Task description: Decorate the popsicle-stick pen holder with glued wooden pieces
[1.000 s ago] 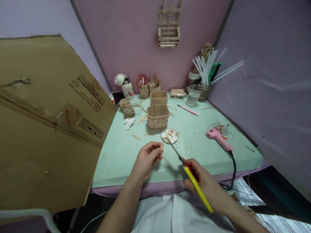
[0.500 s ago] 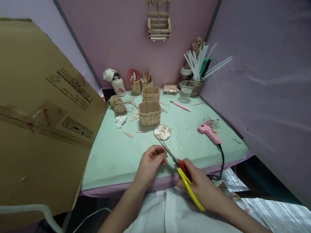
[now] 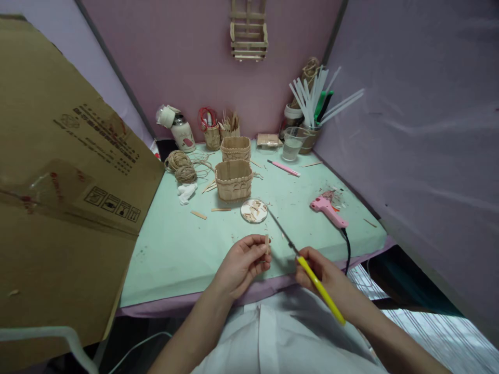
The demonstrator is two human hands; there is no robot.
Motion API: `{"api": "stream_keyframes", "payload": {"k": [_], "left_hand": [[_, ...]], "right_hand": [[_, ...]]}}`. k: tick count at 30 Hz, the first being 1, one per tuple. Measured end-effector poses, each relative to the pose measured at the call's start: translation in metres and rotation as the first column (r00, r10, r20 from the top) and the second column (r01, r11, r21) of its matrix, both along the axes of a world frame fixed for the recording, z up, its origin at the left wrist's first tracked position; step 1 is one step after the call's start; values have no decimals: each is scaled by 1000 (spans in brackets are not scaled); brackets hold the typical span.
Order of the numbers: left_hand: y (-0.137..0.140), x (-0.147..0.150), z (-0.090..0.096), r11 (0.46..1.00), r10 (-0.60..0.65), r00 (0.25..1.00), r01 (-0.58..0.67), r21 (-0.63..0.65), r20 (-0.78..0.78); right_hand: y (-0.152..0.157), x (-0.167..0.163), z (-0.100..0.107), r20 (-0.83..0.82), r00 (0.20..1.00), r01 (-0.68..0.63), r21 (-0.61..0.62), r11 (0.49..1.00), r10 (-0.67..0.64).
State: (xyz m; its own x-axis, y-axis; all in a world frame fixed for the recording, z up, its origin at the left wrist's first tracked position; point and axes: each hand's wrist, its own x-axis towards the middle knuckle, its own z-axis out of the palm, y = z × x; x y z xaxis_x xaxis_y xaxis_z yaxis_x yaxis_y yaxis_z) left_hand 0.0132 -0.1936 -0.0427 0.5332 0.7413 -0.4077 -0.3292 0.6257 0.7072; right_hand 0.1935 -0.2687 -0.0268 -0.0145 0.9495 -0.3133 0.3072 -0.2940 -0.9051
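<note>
Pinched upright between the fingertips of my left hand point(image 3: 246, 262) is a short, thin wood strip point(image 3: 267, 244). My right hand point(image 3: 322, 272) is closed on scissors point(image 3: 317, 285) with yellow handles, their blades pointing up and to the left, apart from the strip. Just beyond the blade tips lies a round dish point(image 3: 254, 211) of small wood scraps. Behind it stands a small wooden basket point(image 3: 234, 182), and a second basket point(image 3: 236, 148) sits at its back.
A pink glue gun point(image 3: 329, 209) with a black cord rests at the right. Twine balls point(image 3: 180, 165) and a crumpled tissue point(image 3: 187, 192) lie left. Along the back are a bottle point(image 3: 183, 134), a plastic cup point(image 3: 292, 145) and a pink pen point(image 3: 284, 168). A cardboard sheet point(image 3: 70, 208) flanks the left side.
The scissors have moved right, away from my left hand, and their handles have come together. My left hand has turned, so the wood strip now shows upright in its fingers.
</note>
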Motion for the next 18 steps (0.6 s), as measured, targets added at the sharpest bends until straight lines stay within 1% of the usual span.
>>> {"api": "stream_keyframes", "payload": {"k": [3,5,8,10,12,15,18], "left_hand": [[-1,-1,-1,992,-91,991,99,-80,93],[-2,1,-3,986,-118,982,133,-98,147],[-5,4,-7,979,-135,970,162,-121,203],[-5,4,-9,976,-133,966,166,-138,221],[-5,4,-10,975,-131,964,167,-144,232],[-4,3,-12,973,-134,961,174,-150,243],[-4,4,-13,969,-146,955,190,-156,258]], "right_hand": [[11,-2,8,-85,985,154,80,985,-147],[20,-9,16,-88,979,192,98,976,-184],[31,-20,24,-159,974,174,73,982,-161],[36,-25,24,-239,958,175,54,983,-157],[40,-28,22,-285,944,184,44,982,-165],[41,-28,20,-299,941,179,44,983,-158],[42,-27,20,-265,950,187,58,981,-166]]}}
